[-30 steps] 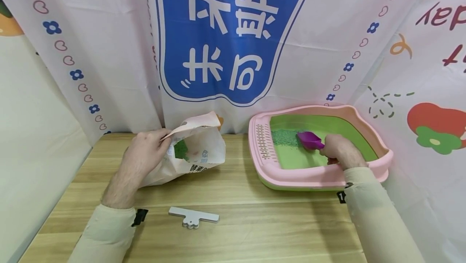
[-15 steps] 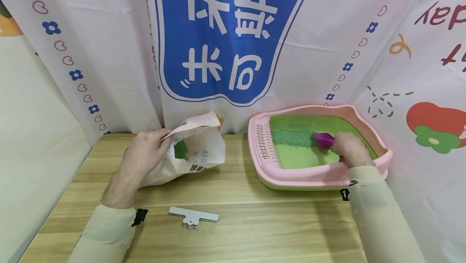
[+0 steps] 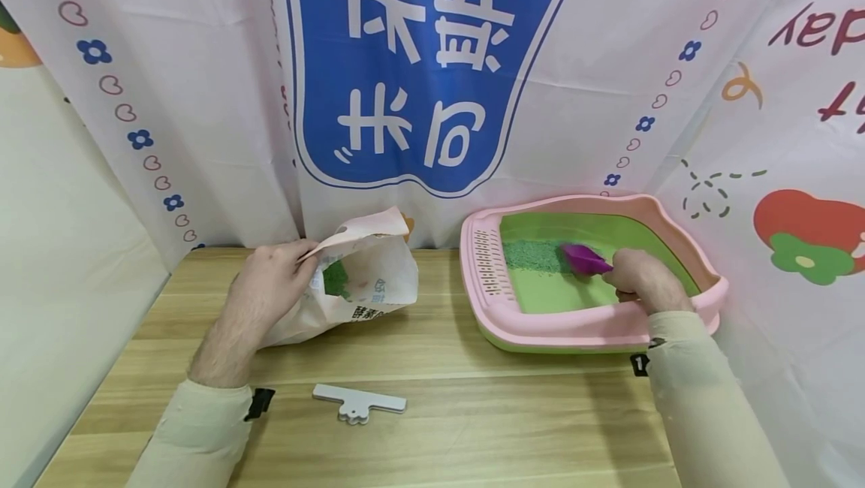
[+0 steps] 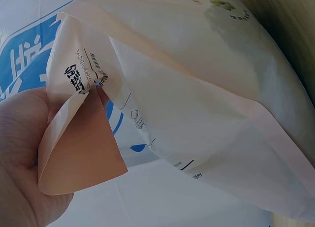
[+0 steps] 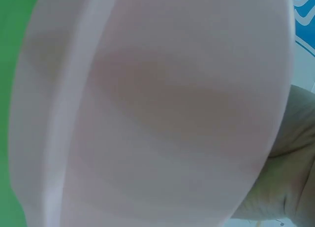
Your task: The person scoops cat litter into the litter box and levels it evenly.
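Observation:
A white paper bag (image 3: 399,278) lies on its side at the left, its mouth facing right, with green granules (image 3: 336,278) inside. My left hand (image 3: 270,278) grips the upper edge of that mouth; the left wrist view shows the bag's folded flap (image 4: 88,143) between thumb and fingers. Over at the right stands a litter box (image 3: 561,328) with a pink rim and a green base. Within it my right hand (image 3: 642,278) holds a purple scoop (image 3: 584,259) by its handle, blade at a band of green litter (image 3: 534,256). The box wall (image 5: 172,113) hides the scoop in the right wrist view.
A white bag clip (image 3: 358,402) lies on the wooden table (image 3: 473,428) in front of the bag. Printed curtains (image 3: 561,128) hang close behind the bag and box, and along both sides. A slotted step (image 3: 491,263) forms the box's left end.
The scoop first moved right through the box as the litter band spread behind it, then came back a little left. My left hand and the bag have stayed put.

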